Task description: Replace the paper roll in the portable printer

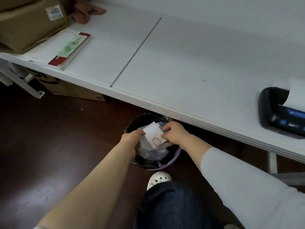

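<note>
Both my hands reach down over a purple waste bin lined with a black bag, under the table's front edge. My left hand and my right hand pinch opposite sides of a white paper slip with a red mark, together with crinkled clear plastic wrap hanging below it. The black portable printer sits on the white table at the far right, with a strip of white paper curling out of its top.
A cardboard box and a stack of booklets lie on the table's left end; another person's hand rests beside the box. More boxes stand under the table. My knee and white shoe are just behind the bin.
</note>
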Available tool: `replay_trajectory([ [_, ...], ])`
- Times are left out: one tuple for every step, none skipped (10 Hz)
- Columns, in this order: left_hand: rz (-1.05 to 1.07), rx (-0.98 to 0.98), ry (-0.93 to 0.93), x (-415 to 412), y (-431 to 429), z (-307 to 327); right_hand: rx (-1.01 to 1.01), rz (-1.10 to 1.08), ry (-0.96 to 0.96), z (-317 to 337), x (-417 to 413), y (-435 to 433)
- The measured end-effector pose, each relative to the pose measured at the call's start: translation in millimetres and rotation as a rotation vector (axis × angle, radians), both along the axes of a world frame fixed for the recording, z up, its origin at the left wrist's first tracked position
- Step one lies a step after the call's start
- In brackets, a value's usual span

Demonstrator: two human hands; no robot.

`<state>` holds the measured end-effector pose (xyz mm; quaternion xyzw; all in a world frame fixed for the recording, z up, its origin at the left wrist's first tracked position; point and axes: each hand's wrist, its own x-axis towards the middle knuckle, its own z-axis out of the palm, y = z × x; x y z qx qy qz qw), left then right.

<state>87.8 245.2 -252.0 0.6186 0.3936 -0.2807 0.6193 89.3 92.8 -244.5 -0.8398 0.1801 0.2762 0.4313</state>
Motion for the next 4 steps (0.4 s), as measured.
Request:
replay_trajectory([
  [-0.053, 0.072, -0.028, 4.4, 1.8, 3.3, -0.09, 0.109, -0.035, 0.6, 3.6, -4.4],
  [-0.03, 0.06, -0.076, 4.1, 5.6, 11.2, -0.067, 0.113, -0.105, 20.9, -3.1, -15.8],
  [-0.017, 0.041, -0.119, 0.9, 3.6, 34.4, 0.015, 0.08, -0.163, 53.2, -24.7, -32.3],
  [-0.044, -0.043, -0.213, -23.3, 8.2, 69.2, 0.149, -0.062, -0.287, 108.8, -70.5, -54.9],
])
